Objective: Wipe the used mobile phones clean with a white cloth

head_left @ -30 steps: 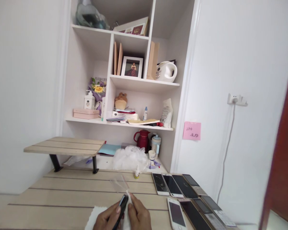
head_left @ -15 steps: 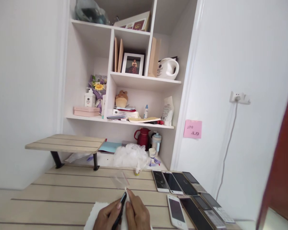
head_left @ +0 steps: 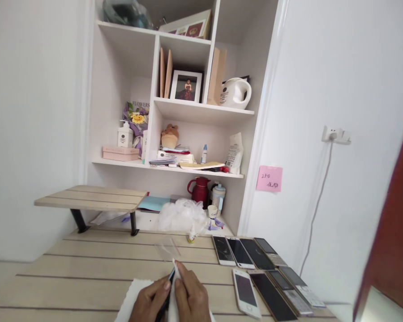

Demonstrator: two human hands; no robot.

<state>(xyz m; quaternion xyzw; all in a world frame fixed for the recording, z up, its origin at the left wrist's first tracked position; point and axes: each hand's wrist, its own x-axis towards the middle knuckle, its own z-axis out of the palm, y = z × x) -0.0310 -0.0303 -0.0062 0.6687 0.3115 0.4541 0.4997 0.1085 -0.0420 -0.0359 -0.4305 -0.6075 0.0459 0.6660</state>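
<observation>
Both hands sit low centre over the wooden desk (head_left: 87,277): left hand (head_left: 149,304) has its fingers curled round a dark phone (head_left: 166,297), held edge-up. Right hand (head_left: 191,299) pinches a white cloth (head_left: 176,271) against it. A row of phones (head_left: 251,257) lies just to the right.

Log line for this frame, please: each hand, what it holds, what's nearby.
left hand: holds dark phone | right hand: pinches white cloth against it | nearby: row of phones on wooden table, to the right
</observation>
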